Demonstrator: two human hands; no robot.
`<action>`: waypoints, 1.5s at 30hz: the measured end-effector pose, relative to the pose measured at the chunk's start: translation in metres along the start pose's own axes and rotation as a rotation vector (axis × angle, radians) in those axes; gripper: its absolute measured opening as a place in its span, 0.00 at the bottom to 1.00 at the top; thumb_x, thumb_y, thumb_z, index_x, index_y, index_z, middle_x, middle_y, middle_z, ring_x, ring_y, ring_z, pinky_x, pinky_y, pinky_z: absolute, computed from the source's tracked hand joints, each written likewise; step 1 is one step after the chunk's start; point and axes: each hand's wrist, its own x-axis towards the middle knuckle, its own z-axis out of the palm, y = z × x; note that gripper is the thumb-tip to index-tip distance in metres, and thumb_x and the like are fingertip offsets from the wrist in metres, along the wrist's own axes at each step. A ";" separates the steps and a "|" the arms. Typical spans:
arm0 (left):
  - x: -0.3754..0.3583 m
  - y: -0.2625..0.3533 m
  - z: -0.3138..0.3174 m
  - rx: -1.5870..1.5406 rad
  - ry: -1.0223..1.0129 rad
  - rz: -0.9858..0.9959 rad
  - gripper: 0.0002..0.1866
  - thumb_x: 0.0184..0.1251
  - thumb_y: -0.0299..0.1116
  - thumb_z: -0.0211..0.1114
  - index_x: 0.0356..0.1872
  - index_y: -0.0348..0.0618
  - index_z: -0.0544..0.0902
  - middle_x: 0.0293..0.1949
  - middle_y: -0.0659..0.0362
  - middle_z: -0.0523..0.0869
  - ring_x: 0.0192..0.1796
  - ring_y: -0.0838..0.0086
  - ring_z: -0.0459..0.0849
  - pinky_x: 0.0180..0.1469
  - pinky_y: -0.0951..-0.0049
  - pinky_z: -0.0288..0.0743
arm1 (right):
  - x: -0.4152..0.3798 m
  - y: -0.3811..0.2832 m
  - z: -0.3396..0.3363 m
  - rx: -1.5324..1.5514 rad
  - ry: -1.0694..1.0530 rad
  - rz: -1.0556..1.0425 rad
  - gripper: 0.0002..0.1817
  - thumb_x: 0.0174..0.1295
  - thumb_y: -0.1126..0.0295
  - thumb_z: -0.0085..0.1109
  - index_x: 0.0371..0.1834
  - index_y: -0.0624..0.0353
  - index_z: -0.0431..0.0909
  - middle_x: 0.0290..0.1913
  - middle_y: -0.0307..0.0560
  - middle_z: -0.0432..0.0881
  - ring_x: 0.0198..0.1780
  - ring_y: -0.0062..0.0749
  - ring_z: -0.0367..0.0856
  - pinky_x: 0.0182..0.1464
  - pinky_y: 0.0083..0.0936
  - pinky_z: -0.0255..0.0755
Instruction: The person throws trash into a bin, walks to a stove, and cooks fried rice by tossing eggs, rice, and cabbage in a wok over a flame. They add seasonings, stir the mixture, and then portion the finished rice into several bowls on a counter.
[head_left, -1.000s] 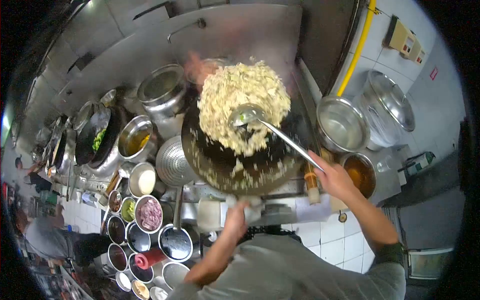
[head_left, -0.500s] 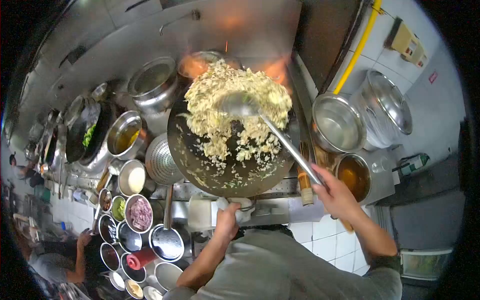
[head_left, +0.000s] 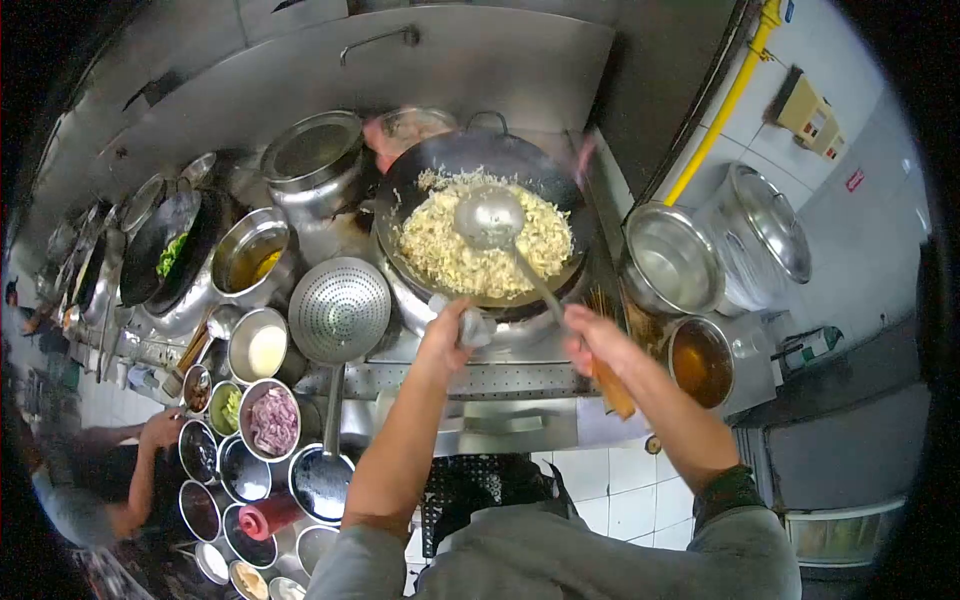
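Now the wide black wok [head_left: 478,170], tipped up with the pale fried rice [head_left: 470,255] airborne a second ago, is sitting level on the burner at upper centre, so the toss is over. Left hand [head_left: 447,330] is clenching a grey cloth at its near rim; right hand [head_left: 592,338] is gripping the long steel ladle [head_left: 488,216], bowl resting on the rice. Left of them a perforated steel skimmer [head_left: 340,310] is lying on the steel desk [head_left: 480,380].
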 end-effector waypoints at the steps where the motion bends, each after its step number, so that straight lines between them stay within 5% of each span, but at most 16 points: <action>1: 0.004 -0.001 -0.006 0.021 0.047 -0.028 0.12 0.71 0.37 0.58 0.48 0.43 0.78 0.45 0.52 0.85 0.48 0.59 0.85 0.48 0.53 0.81 | 0.006 -0.009 -0.004 -0.152 0.011 -0.049 0.21 0.76 0.56 0.49 0.70 0.40 0.63 0.25 0.38 0.73 0.19 0.24 0.69 0.18 0.30 0.66; 2: -0.013 0.007 0.010 -0.034 -0.091 -0.031 0.11 0.70 0.36 0.57 0.49 0.44 0.78 0.47 0.52 0.85 0.50 0.58 0.84 0.50 0.53 0.81 | 0.009 -0.015 -0.012 -0.300 0.020 -0.103 0.22 0.76 0.57 0.49 0.70 0.42 0.63 0.28 0.43 0.78 0.21 0.32 0.76 0.21 0.36 0.71; 4: -0.031 0.014 0.022 0.050 -0.079 0.003 0.11 0.69 0.34 0.57 0.49 0.44 0.77 0.47 0.52 0.84 0.50 0.58 0.84 0.50 0.53 0.81 | 0.005 -0.008 -0.039 -1.360 0.386 -0.715 0.24 0.75 0.59 0.50 0.72 0.47 0.63 0.42 0.52 0.86 0.37 0.50 0.86 0.41 0.43 0.80; 6: -0.028 0.005 0.018 0.006 -0.051 0.039 0.11 0.69 0.34 0.56 0.48 0.44 0.77 0.47 0.52 0.84 0.50 0.58 0.84 0.49 0.52 0.81 | -0.074 -0.044 -0.042 -1.314 0.303 -0.488 0.26 0.72 0.63 0.54 0.72 0.51 0.65 0.56 0.56 0.84 0.55 0.55 0.83 0.58 0.42 0.76; 10: -0.097 -0.013 0.051 -0.127 -0.031 0.111 0.10 0.69 0.33 0.55 0.47 0.44 0.77 0.47 0.53 0.83 0.49 0.58 0.84 0.48 0.51 0.80 | -0.181 -0.065 -0.085 -1.373 0.078 -0.565 0.29 0.66 0.68 0.60 0.72 0.50 0.69 0.61 0.55 0.80 0.60 0.49 0.81 0.60 0.38 0.73; 13: -0.127 -0.016 0.063 -0.099 0.008 0.021 0.10 0.70 0.34 0.53 0.47 0.44 0.76 0.46 0.54 0.83 0.47 0.58 0.84 0.50 0.52 0.79 | -0.172 -0.040 -0.090 -1.421 0.022 -0.679 0.30 0.66 0.68 0.61 0.73 0.47 0.68 0.54 0.55 0.84 0.52 0.49 0.84 0.56 0.39 0.76; 16: -0.131 -0.035 0.040 0.024 0.012 0.042 0.13 0.70 0.33 0.54 0.51 0.41 0.78 0.46 0.52 0.84 0.49 0.59 0.84 0.52 0.55 0.79 | -0.134 -0.018 -0.056 -1.337 0.168 -0.509 0.30 0.66 0.72 0.57 0.74 0.45 0.67 0.49 0.59 0.85 0.44 0.52 0.86 0.48 0.38 0.78; 18: -0.116 -0.083 -0.020 0.095 -0.029 0.095 0.11 0.69 0.30 0.54 0.48 0.40 0.79 0.42 0.53 0.85 0.48 0.61 0.85 0.49 0.59 0.81 | -0.121 0.000 -0.033 -1.423 0.406 -0.527 0.31 0.67 0.67 0.60 0.74 0.37 0.66 0.29 0.62 0.82 0.29 0.55 0.84 0.36 0.45 0.77; 21: -0.180 -0.110 -0.024 0.014 0.007 0.179 0.13 0.67 0.27 0.54 0.49 0.36 0.79 0.43 0.53 0.85 0.47 0.62 0.86 0.49 0.61 0.82 | -0.152 0.023 -0.048 -1.169 0.318 -0.883 0.30 0.68 0.70 0.58 0.74 0.39 0.67 0.38 0.62 0.85 0.31 0.57 0.85 0.36 0.47 0.78; 26: -0.214 -0.070 0.005 -0.112 0.052 0.046 0.15 0.65 0.25 0.53 0.50 0.28 0.77 0.46 0.50 0.85 0.45 0.62 0.87 0.47 0.61 0.84 | -0.233 -0.001 -0.021 -0.506 0.245 -0.322 0.30 0.71 0.70 0.55 0.76 0.51 0.62 0.27 0.41 0.79 0.24 0.26 0.78 0.29 0.28 0.74; 27: -0.219 -0.070 0.011 -0.092 0.071 0.056 0.15 0.64 0.25 0.54 0.50 0.28 0.77 0.46 0.50 0.85 0.45 0.62 0.87 0.46 0.61 0.84 | -0.227 -0.004 -0.019 -0.546 0.270 -0.332 0.28 0.73 0.67 0.54 0.75 0.51 0.62 0.24 0.38 0.72 0.23 0.22 0.73 0.28 0.24 0.71; 33: -0.203 -0.104 0.017 -0.104 0.130 0.207 0.22 0.57 0.20 0.55 0.56 0.31 0.74 0.50 0.50 0.83 0.51 0.63 0.84 0.54 0.61 0.79 | -0.097 -0.007 -0.053 -1.186 0.509 -0.630 0.18 0.74 0.64 0.51 0.61 0.60 0.68 0.25 0.41 0.76 0.24 0.26 0.76 0.28 0.29 0.73; 37: -0.200 -0.106 0.022 -0.085 0.124 0.241 0.24 0.57 0.19 0.55 0.58 0.32 0.73 0.52 0.50 0.82 0.52 0.61 0.83 0.55 0.61 0.79 | -0.091 0.043 -0.050 -0.857 0.084 -0.235 0.16 0.73 0.63 0.52 0.59 0.59 0.70 0.24 0.37 0.72 0.20 0.26 0.72 0.23 0.29 0.71; 39: -0.202 -0.108 0.031 -0.129 0.120 0.207 0.23 0.59 0.20 0.55 0.58 0.32 0.73 0.51 0.49 0.82 0.52 0.60 0.84 0.54 0.60 0.80 | -0.137 0.027 -0.015 -0.314 -0.152 0.108 0.16 0.73 0.64 0.52 0.59 0.57 0.70 0.23 0.34 0.69 0.18 0.22 0.69 0.18 0.26 0.67; 42: -0.208 -0.105 0.043 -0.183 0.149 0.130 0.21 0.62 0.21 0.55 0.58 0.31 0.73 0.50 0.48 0.83 0.51 0.58 0.85 0.53 0.57 0.82 | -0.135 -0.013 -0.053 0.175 -0.440 0.314 0.15 0.73 0.66 0.52 0.60 0.55 0.70 0.23 0.29 0.64 0.17 0.14 0.63 0.14 0.21 0.61; 45: -0.208 -0.109 0.050 -0.223 0.145 0.116 0.20 0.64 0.25 0.54 0.57 0.30 0.73 0.49 0.46 0.84 0.49 0.55 0.87 0.51 0.55 0.84 | -0.147 -0.041 -0.071 0.197 -0.530 0.315 0.16 0.73 0.69 0.52 0.61 0.56 0.69 0.23 0.28 0.63 0.15 0.11 0.61 0.13 0.18 0.58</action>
